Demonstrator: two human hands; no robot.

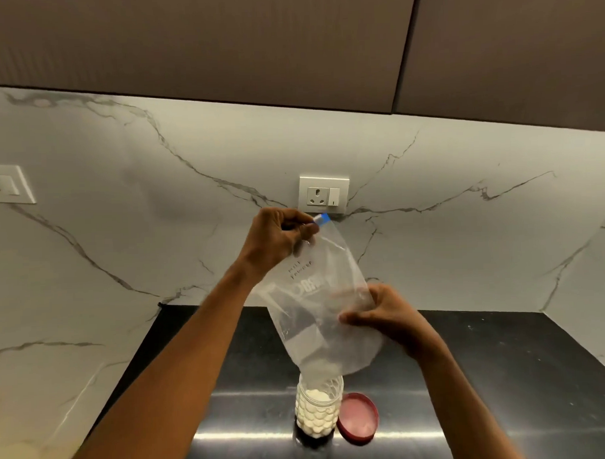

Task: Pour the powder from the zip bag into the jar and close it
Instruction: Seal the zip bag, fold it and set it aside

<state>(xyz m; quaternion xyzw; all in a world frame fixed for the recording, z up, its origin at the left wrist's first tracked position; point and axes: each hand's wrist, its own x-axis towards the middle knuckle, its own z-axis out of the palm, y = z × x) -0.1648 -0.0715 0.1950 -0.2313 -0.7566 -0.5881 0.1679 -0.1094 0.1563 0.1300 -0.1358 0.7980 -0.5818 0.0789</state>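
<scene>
Your left hand (277,235) pinches the limp, slippery zip bag (317,304) by its upper corner, your right hand (383,315) grips its side, mouth over the jar (319,405) below both hands.

Left arm: bare forearm raised from lower left, extended up and forward.
Left hand (280,235): held high, fingers curled closed, thumb and fingertips pinched together on a corner of the zip bag (326,307).
Right arm: bare forearm rising from lower right, angled inward.
Right hand (388,315): lower than left, fingers wrapped around bag's side, knuckles facing camera.
</scene>
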